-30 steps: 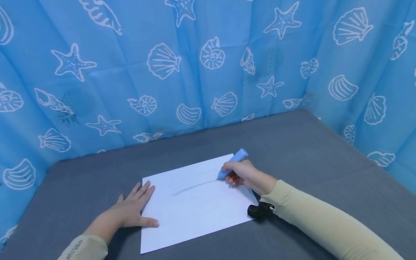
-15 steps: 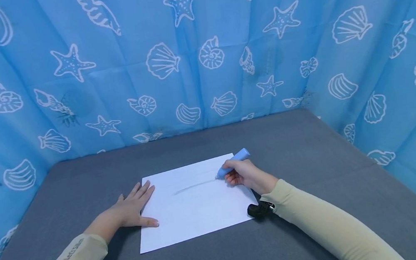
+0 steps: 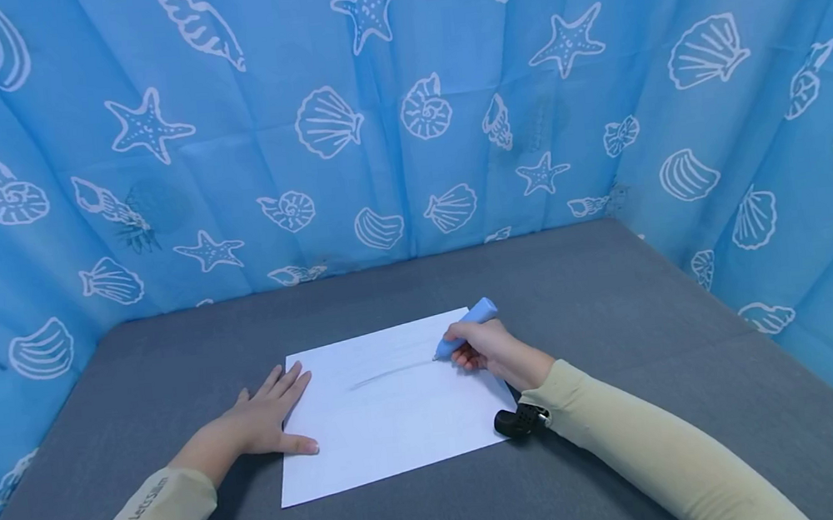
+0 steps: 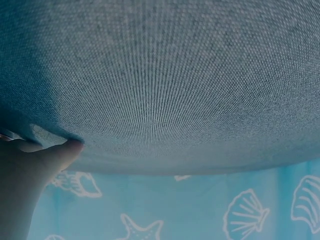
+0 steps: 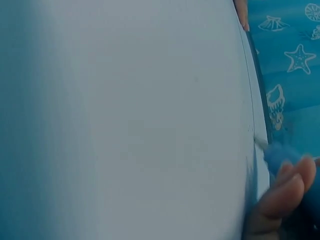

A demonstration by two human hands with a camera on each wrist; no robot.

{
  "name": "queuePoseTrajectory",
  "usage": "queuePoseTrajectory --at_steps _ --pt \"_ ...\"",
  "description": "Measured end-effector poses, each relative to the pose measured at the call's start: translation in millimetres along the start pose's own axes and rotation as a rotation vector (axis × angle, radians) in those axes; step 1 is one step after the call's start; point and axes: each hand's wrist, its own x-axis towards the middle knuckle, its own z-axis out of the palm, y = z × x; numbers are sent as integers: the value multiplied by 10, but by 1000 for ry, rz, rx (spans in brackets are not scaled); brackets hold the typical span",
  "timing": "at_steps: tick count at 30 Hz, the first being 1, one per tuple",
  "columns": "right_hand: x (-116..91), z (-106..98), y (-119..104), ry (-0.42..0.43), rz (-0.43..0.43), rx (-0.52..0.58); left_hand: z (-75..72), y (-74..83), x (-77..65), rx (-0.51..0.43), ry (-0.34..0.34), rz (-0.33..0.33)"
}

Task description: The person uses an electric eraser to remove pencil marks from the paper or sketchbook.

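Note:
A white sheet of paper (image 3: 395, 429) lies on the grey cloth-covered table. My left hand (image 3: 269, 416) rests on the sheet's left edge, fingers straight and spread, thumb apart. My right hand (image 3: 487, 349) pinches a thick blue marker (image 3: 476, 314) near its tip, over the right part of the sheet. The marker slants, its back end up and to the right. Its tip is at the right end of a thin dark line (image 3: 391, 373) on the paper. The right wrist view shows fingertips (image 5: 290, 192) around the blue barrel, with the tip at the paper.
Grey cloth (image 3: 360, 295) covers the table around the sheet. A blue curtain (image 3: 392, 162) with white shells and starfish hangs behind and at the sides. A black wrist camera (image 3: 518, 423) sits under the right wrist, over the sheet's lower right corner.
The marker's tip shifts very slightly to and fro at the right end of the line. The left hand and the paper stay in place.

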Motion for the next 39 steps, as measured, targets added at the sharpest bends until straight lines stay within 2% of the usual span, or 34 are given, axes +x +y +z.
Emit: queuePoseTrajectory --at_steps 10,13,22,29,36,39 --pt "-18 11 -29 -16 16 -3 -2 -5 -11 1 2 2" --pt "-10 8 -27 -26 13 41 5 -27 -4 -10 6 9" --pt "-25 15 -16 23 -15 49 22 -85 30 -15 12 29" --pt "-24 33 -8 28 -17 49 2 -33 19 -6 3 4" --pt "-6 28 -5 29 -2 79 3 -7 -2 2 28 6" --pt "11 14 9 15 0 99 19 12 -27 21 68 18"
